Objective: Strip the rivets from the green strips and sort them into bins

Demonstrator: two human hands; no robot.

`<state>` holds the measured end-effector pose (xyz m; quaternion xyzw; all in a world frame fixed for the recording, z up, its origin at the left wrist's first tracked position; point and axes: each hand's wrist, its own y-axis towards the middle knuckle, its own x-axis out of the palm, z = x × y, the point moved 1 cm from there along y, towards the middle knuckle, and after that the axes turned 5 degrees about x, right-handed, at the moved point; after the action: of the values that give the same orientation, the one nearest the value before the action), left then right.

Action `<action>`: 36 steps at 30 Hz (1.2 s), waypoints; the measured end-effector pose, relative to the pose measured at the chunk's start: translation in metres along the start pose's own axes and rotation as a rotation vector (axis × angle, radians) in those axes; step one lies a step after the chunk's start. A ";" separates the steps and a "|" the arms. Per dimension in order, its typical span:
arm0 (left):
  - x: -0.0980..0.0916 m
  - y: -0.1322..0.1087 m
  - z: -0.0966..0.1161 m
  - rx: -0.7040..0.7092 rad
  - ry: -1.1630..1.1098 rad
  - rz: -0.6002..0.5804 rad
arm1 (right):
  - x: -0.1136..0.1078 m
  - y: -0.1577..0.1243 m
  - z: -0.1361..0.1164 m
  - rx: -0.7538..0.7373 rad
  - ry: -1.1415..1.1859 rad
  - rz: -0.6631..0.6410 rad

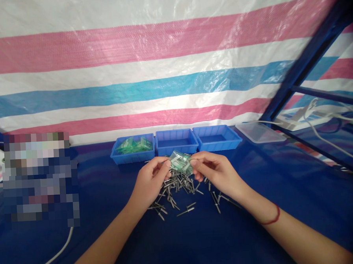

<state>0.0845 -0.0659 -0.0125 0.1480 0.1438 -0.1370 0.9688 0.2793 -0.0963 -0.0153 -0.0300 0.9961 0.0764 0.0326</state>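
Note:
Both my hands pinch a small clear green plastic bag above a pile of several metal rivets on the blue table cover. My left hand grips the bag's left edge with thumb and fingers closed. My right hand grips its right edge the same way. The bag seems to hold some rivets. A red string circles my right wrist.
Three blue trays stand behind the pile: the left tray holds several green bags, the middle tray and the right tray look bare. A clear lid lies at right. A white cable runs at lower left. A blue frame stands at right.

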 end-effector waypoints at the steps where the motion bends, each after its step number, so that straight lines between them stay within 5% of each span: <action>1: 0.001 0.000 0.001 -0.007 -0.035 -0.008 | 0.000 0.000 0.000 0.008 0.012 0.018; 7: 0.007 0.000 0.000 -0.060 -0.204 0.008 | -0.003 0.001 -0.004 0.022 0.119 0.085; 20: 0.009 -0.001 -0.009 0.136 0.026 0.002 | -0.002 0.003 0.009 -0.085 0.044 0.056; 23: -0.005 0.004 -0.005 0.269 0.226 0.101 | -0.002 0.002 0.008 -0.044 0.073 0.035; 29: -0.069 0.024 -0.004 0.376 0.634 0.577 | -0.002 0.003 0.002 -0.066 0.072 0.073; 32: -0.091 0.032 -0.015 0.359 0.750 0.559 | -0.001 0.003 0.000 -0.064 0.068 0.081; 36: -0.090 0.038 -0.030 0.442 0.898 0.314 | -0.001 0.002 0.000 -0.043 0.045 0.077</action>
<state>0.0065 -0.0008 -0.0016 0.4130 0.4889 0.0598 0.7661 0.2801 -0.0942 -0.0147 0.0060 0.9951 0.0983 0.0065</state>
